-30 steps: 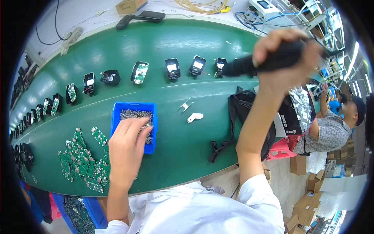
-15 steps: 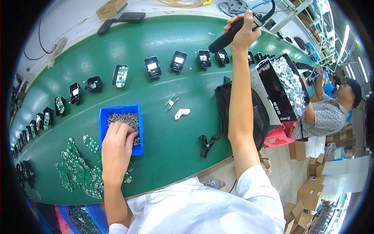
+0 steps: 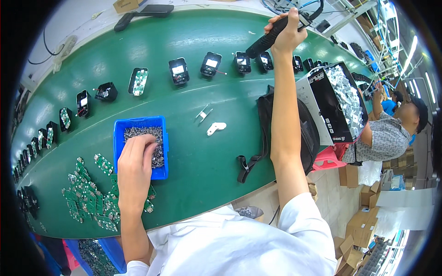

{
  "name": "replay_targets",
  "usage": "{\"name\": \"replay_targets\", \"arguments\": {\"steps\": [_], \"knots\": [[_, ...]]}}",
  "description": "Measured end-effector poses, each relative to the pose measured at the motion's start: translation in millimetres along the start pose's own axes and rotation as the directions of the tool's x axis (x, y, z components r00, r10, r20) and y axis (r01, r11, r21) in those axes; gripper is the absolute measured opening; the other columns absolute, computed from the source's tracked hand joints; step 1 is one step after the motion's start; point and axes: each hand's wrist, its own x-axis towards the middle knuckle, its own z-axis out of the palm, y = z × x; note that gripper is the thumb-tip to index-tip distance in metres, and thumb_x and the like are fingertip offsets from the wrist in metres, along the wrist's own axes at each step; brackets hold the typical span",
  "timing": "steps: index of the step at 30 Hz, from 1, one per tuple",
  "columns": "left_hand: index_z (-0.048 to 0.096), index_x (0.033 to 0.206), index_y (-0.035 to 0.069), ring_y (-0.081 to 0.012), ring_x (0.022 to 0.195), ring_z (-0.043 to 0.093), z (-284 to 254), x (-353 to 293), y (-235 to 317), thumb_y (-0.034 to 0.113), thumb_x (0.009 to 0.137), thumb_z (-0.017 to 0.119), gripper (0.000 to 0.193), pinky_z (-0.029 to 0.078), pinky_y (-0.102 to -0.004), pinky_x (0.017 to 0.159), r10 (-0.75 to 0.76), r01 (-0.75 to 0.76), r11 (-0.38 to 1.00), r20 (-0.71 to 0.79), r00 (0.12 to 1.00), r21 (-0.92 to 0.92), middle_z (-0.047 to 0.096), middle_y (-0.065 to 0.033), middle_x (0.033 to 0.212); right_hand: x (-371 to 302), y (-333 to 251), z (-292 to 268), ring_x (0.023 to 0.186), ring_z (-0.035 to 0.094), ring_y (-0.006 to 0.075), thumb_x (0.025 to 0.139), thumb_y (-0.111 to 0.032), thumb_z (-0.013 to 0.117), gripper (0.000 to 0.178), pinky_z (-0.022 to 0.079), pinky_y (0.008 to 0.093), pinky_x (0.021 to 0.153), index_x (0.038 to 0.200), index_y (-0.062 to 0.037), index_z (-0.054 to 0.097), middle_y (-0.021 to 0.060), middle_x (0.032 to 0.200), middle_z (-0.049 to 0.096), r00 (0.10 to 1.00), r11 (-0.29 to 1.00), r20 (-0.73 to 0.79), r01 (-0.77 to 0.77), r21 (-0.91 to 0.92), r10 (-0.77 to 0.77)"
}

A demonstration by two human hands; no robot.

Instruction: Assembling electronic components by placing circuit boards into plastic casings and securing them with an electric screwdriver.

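Right hand (image 3: 289, 37) wrapped round black tool (image 3: 266, 42); left hand (image 3: 133, 162) curled over blue bin (image 3: 161, 173) (anything pinched? cannot tell). Wrist snagging rim could spill metal bits (image 3: 158, 158).

This is an electronics workshop: a long bench (image 3: 198, 156) lies under the left fingers (image 3: 131, 149), circuit boards (image 3: 98, 202) to their left, a row of cases (image 3: 178, 71) beyond them, and a co-worker (image 3: 391, 129) and cartons (image 3: 363, 225) far to their right.
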Motion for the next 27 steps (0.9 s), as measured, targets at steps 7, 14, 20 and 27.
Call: {"name": "replay_targets", "arguments": {"steps": [7, 14, 20, 27], "knots": [[0.07, 0.101, 0.001, -0.0232, 0.085, 0.064, 1, -2, -6, -0.004, 0.086, 0.071, 0.017, 0.053, -0.0334, 0.079, 0.057, -0.056, 0.998, -0.012, 0.998, 0.032, 0.07, -0.0082, 0.099, -2, -22, 8, 0.045, 0.059, 0.0197, 0.095, -0.046, 0.064, 0.04, 0.046, 0.0295, 0.041, 0.083, -0.0073, 0.063, 0.0096, 0.064, 0.065, 0.999, 0.999, 0.023, 0.031, 0.022, -0.032], [0.073, 0.106, 0.002, -0.0228, 0.088, 0.064, 5, 1, 8, -0.002, 0.081, 0.077, 0.026, 0.053, -0.0333, 0.081, 0.102, -0.103, 0.995, -0.099, 0.99, 0.002, 0.07, -0.0078, 0.105, -9, -96, 6, 0.049, 0.058, 0.0171, 0.095, -0.058, 0.052, 0.05, 0.043, 0.0258, 0.047, 0.091, -0.0101, 0.065, 0.0052, 0.071, 0.065, 0.957, 0.964, 0.285, -0.024, 0.264, -0.055], [0.075, 0.114, 0.003, -0.0227, 0.09, 0.064, 5, 8, 52, 0.0, 0.077, 0.082, 0.037, 0.053, -0.0334, 0.08, 0.042, -0.062, 0.953, -0.072, 0.997, -0.297, 0.071, -0.0084, 0.109, -55, -159, 26, 0.046, 0.056, 0.0149, 0.089, -0.04, 0.064, 0.035, 0.054, 0.0291, 0.047, 0.097, -0.0065, 0.06, 0.002, 0.072, 0.064, 0.715, 0.668, 0.688, -0.452, 0.592, -0.126], [0.076, 0.105, 0.001, -0.0211, 0.085, 0.063, 17, 7, 59, 0.001, 0.078, 0.082, 0.028, 0.053, -0.0319, 0.078, 0.268, -0.275, 0.852, -0.081, 0.96, -0.445, 0.072, -0.0075, 0.1, -78, -157, 31, 0.044, 0.058, 0.0167, 0.089, -0.03, 0.07, 0.03, 0.055, 0.0292, 0.043, 0.096, -0.0042, 0.056, 0.0043, 0.071, 0.065, 0.66, 0.565, 0.75, -0.601, 0.565, -0.048]]}}
